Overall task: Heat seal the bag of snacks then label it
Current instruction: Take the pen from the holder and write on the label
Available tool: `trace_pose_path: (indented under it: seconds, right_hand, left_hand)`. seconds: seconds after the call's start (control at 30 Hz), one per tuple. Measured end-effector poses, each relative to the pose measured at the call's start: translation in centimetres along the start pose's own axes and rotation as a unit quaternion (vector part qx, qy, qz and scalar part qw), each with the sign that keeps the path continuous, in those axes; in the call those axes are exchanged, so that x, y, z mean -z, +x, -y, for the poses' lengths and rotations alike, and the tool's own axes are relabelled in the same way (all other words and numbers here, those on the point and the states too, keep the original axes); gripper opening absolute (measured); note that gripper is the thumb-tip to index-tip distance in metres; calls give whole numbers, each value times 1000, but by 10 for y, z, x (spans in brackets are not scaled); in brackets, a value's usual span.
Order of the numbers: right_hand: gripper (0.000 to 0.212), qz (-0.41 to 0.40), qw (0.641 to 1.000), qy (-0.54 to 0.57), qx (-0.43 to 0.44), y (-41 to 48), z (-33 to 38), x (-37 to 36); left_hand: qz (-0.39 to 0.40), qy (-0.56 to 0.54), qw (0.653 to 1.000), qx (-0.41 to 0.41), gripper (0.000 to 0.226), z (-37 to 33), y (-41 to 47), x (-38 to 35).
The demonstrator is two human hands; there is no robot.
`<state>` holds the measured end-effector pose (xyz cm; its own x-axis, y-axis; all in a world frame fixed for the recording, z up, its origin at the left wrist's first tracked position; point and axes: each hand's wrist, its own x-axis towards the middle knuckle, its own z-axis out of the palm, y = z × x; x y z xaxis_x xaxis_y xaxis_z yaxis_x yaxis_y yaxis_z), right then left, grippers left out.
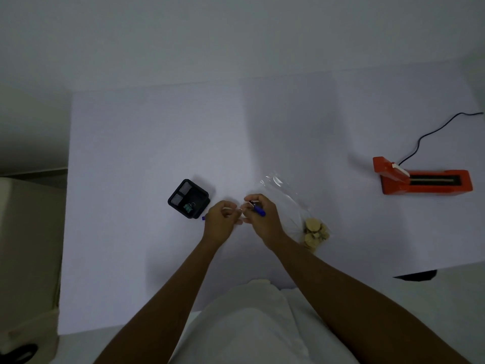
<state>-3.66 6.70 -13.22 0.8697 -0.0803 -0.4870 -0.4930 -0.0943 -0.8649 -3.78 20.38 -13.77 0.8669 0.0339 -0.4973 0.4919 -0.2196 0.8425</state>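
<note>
Lying on table: clear bag, just right of both hands, running diagonally from its far-left open end to its near-right bottom end.
In the way: right hand and its wrist overlap the bag's left edge; the rest of the bag is in plain sight.
Bag look: thin see-through film, flat and wrinkled, glare at the far end. Whether the mouth is sealed, cannot tell.
Snacks: pale tan round pieces, bunched at the near-right end of the bag; the rest of the film lies flat.
Right hand grip: fingers curled round a blue pen, barrel pointing right over the back of the hand; thumb and forefinger reach toward the left hand.
Left hand: fingers curled, tips pinched on a small pale piece where the two hands meet. Too small to tell what it is.
Blue bit: pokes out at the left hand's left edge, on the table; mostly hidden.
Organiser: black mesh tray with compartments, just left of the left hand; greenish clips in the near compartment.
Heat sealer: red-orange, dark strip along its top, far right, well apart from the bag.
Cord: black, runs from the sealer off the right edge.
Table: white, plain.
</note>
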Motion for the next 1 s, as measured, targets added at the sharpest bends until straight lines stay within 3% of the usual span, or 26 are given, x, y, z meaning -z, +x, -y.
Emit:
trace_pose_path:
  seconds: [0.27,0.4,0.53,0.67,0.8,1.0]
  right_hand:
    - [19,-12,999,-45,21,4,-8,6]
    - [16,-21,987,-132,86,3,-8,2]
    - [10,4,971,-196,139,1,-9,-6]
    - [9,9,963,-220,159,3,-11,-8]
    - [38,-26,972,-183,147,-1,-5,-13]
    - [58,1,978,-165,131,-5,-13,-25]
  left_hand:
    - [60,72,995,-43,23,5,-8,-2]
    - [43,105,992,-50,26,6,-12,-7]
    - [14,143,987,-68,9,9,-10,-9]
    - [-14,157,986,-53,24,10,-6,-11]
    - [-38,141,988,-48,22,7,-9,-12]
    - [-58,81,995,29,20,10,-10,-10]
